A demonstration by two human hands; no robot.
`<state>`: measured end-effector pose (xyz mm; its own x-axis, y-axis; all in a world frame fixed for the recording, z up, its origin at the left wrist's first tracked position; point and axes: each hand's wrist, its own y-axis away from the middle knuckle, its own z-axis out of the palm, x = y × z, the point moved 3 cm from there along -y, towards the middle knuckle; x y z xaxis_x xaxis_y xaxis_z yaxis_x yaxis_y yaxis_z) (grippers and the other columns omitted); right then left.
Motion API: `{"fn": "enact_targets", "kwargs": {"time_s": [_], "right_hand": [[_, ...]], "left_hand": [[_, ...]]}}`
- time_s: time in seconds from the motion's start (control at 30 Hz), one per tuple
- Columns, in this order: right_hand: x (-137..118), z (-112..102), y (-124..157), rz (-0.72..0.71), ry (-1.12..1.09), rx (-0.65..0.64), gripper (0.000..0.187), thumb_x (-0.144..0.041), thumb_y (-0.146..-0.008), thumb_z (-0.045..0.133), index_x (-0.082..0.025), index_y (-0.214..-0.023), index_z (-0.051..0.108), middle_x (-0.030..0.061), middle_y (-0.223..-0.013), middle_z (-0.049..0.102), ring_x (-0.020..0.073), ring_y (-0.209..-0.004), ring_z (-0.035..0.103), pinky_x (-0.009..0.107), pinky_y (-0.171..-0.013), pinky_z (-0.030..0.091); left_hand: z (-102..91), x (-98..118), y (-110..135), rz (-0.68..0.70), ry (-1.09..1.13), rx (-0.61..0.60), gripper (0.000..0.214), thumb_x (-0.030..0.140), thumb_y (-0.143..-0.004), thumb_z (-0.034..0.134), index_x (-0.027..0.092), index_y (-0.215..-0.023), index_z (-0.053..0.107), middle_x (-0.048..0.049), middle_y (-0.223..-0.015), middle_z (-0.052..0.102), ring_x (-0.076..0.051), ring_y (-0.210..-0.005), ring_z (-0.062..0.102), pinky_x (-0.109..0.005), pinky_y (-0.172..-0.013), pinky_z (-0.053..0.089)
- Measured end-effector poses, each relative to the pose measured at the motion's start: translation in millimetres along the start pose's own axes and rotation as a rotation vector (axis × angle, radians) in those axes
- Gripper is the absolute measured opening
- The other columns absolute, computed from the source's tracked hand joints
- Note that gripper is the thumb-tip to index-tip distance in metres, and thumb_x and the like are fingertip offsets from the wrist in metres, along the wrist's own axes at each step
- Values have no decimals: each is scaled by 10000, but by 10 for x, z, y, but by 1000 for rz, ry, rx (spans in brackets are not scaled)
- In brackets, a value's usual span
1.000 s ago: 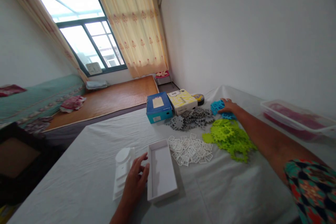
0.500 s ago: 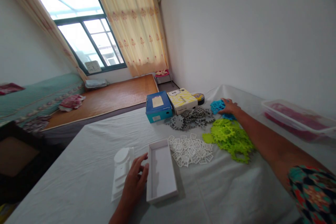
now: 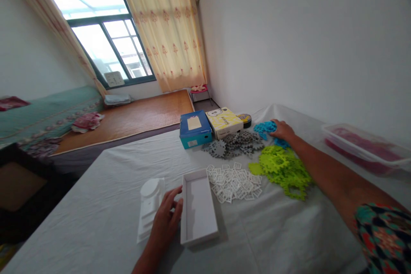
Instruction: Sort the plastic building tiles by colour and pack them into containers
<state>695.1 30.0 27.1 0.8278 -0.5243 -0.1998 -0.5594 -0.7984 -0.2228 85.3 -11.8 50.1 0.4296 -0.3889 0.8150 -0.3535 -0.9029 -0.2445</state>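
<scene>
My right hand (image 3: 282,131) reaches out to the blue gear-shaped plastic pieces (image 3: 265,127), its fingers closed on a cluster of them; the fingertips are partly hidden. More blue pieces lie below that hand. My left hand (image 3: 169,212) rests at the left wall of a shallow white box (image 3: 199,207), fingers bent and apart, holding nothing. To the left of this hand lies a white moulded plastic part (image 3: 150,201) with a round disc. White square grid pieces (image 3: 236,183) are heaped right of the box. Lime green gear pieces (image 3: 284,169) lie in a pile near my right forearm.
Grey gear pieces (image 3: 237,143) lie before a blue box (image 3: 195,129) and a yellow-and-white box (image 3: 224,122). A round dark tin (image 3: 246,120) stands behind. At the right, a clear plastic tub (image 3: 362,147) holds something pink. White cloth (image 3: 102,197) covers the table.
My right hand and the blue cluster at its fingers have shifted slightly; the cluster now sits a little further left. My left hand stays beside the white box.
</scene>
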Motion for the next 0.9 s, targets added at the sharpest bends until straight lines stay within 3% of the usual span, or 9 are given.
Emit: {"fn": "enact_targets", "kwargs": {"time_s": [0.37, 0.5, 0.6, 0.73, 0.9], "right_hand": [[324, -225, -66, 76, -215, 109, 640, -365, -662, 636, -202, -1276, 569, 96, -1167, 671, 295, -1046, 618, 379, -876, 487], [439, -279, 0, 156, -376, 160, 636, -340, -636, 660, -183, -1248, 591, 107, -1143, 678, 299, -1034, 623, 412, -874, 500], [456, -361, 75, 232, -580, 200, 666, -324, -612, 680, -189, -1257, 583, 106, -1102, 684, 284, -959, 641, 410, -780, 542], [303, -563, 185, 271, -935, 186, 751, -298, -567, 710, -209, -1294, 543, 98, -1125, 657, 232, -859, 651, 332, -620, 569], [-216, -888, 462, 173, -1189, 84, 738, -284, -519, 765, -242, -1226, 559, 52, -1058, 670, 195, -800, 657, 312, -634, 575]], "left_hand": [[6, -3, -4, 7, 6, -28, 442, 468, -888, 470, 213, -1236, 566, -119, -1251, 547, -154, -733, 601, -290, -585, 563], [8, -2, 3, 17, 5, -30, 440, 459, -891, 469, 211, -1240, 569, -121, -1259, 547, -155, -747, 606, -296, -605, 562], [9, -18, 5, 20, 0, -26, 437, 462, -885, 474, 207, -1224, 581, -119, -1250, 553, -157, -751, 610, -301, -612, 561], [10, -30, -4, 21, 1, -32, 452, 469, -881, 467, 195, -1222, 580, -123, -1238, 556, -172, -787, 617, -304, -612, 560], [10, 3, 4, 46, -15, -42, 432, 445, -893, 450, 199, -1227, 573, -116, -1225, 554, -159, -773, 605, -300, -622, 556]]}}
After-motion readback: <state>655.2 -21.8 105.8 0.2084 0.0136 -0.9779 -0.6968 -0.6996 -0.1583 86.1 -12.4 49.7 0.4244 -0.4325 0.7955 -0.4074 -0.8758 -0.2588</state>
